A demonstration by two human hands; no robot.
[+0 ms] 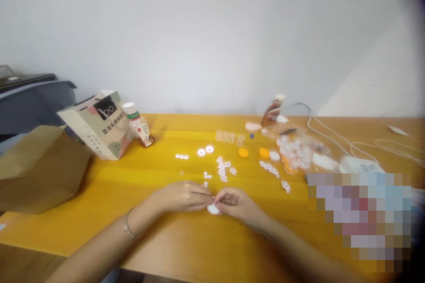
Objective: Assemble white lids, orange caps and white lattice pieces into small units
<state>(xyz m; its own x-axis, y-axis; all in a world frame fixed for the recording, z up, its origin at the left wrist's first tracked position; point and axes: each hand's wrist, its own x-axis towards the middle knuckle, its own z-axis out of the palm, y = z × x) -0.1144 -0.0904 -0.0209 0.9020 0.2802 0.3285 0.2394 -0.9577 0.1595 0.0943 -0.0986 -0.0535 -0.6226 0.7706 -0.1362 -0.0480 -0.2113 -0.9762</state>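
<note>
Near the front middle of the wooden table (159, 239), both hands meet at a white round plastic piece (213, 208). My left hand (186, 196) has its fingers pressed together on the left edge of the piece. Thumb and forefinger of my right hand (234, 203) pinch its upper right side. Just beyond the fingers lie small white knobs (206, 176) and a cluster of white cut-out pieces (222, 170). Two white discs with centre holes (201, 152) sit farther back. A row of three small white parts (181, 156) lies to their left.
Clear cups (226, 136), orange discs (243, 153) and a bag of plastic parts (299, 152) lie behind and right. A drink bottle (139, 126) and paper bags (99, 128) stand left. A brown bottle (272, 110) and white cables (332, 139) are near the wall.
</note>
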